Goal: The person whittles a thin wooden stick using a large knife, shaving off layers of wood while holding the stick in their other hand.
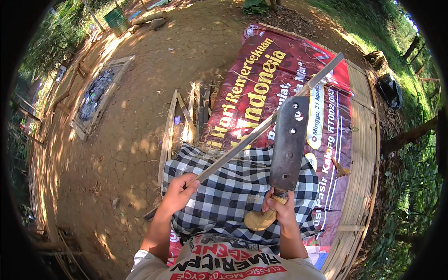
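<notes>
My left hand (pixel 177 195) is closed round the lower part of a long narrow bamboo strip (pixel 242 143), which slants up and away to the right. In my right hand (pixel 284 209) is a broad dark machete (pixel 285 154), gripped by its curved, knobbed wooden handle (pixel 261 219). Its blade points away from me and has several holes. Near its far end the blade meets the strip; I cannot tell whether they touch. A black-and-white checked cloth (pixel 219 186) covers my lap beneath both.
A dark red printed banner (pixel 228 123) lies over a slatted bamboo platform (pixel 361 186). Thin wooden strips (pixel 186 116) lie left of it. Farther left, a wood-framed ash bed (pixel 95 93) sits on bare earth. A green drum (pixel 116 21) stands far back; a black bag (pixel 389 89) sits right.
</notes>
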### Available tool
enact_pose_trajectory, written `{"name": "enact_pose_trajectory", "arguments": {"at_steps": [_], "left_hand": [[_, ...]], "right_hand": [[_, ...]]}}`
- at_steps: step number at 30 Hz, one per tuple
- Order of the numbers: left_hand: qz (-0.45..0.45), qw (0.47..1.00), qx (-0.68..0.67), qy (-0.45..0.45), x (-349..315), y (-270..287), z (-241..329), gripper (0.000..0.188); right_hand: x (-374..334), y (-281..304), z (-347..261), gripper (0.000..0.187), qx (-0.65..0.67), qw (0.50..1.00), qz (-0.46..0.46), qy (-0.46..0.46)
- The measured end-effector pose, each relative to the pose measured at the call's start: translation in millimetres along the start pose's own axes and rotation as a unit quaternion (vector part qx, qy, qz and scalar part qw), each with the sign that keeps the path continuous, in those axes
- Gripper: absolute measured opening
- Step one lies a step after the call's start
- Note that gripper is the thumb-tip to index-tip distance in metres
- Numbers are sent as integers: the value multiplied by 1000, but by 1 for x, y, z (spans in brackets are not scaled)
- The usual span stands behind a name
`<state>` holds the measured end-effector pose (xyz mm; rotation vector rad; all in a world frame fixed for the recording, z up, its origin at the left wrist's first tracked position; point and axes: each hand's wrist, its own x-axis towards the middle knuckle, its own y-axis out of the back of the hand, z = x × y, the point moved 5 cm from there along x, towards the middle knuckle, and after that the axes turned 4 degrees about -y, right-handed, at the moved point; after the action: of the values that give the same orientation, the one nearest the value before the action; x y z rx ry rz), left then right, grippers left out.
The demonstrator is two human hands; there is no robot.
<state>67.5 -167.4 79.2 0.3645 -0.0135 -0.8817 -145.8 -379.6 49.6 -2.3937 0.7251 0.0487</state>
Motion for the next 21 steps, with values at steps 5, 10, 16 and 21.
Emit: {"name": "enact_pose_trajectory", "arguments": {"at_steps": [5,10,16,21], "left_hand": [[-117,978,-136,106,-10,-23,-10,11],[-145,971,-160,104,-12,-32,-12,9],[-149,974,-150,83,-11,-29,-15,8],[-122,983,-129,45,-12,-27,-22,9]], "right_hand": [[9,-3,-2,20,-73,997,28,27],[11,-15,-5,17,-136,989,58,20],[7,-18,-4,14,-208,975,79,14],[14,-7,-18,13,-305,943,110,70]]}}
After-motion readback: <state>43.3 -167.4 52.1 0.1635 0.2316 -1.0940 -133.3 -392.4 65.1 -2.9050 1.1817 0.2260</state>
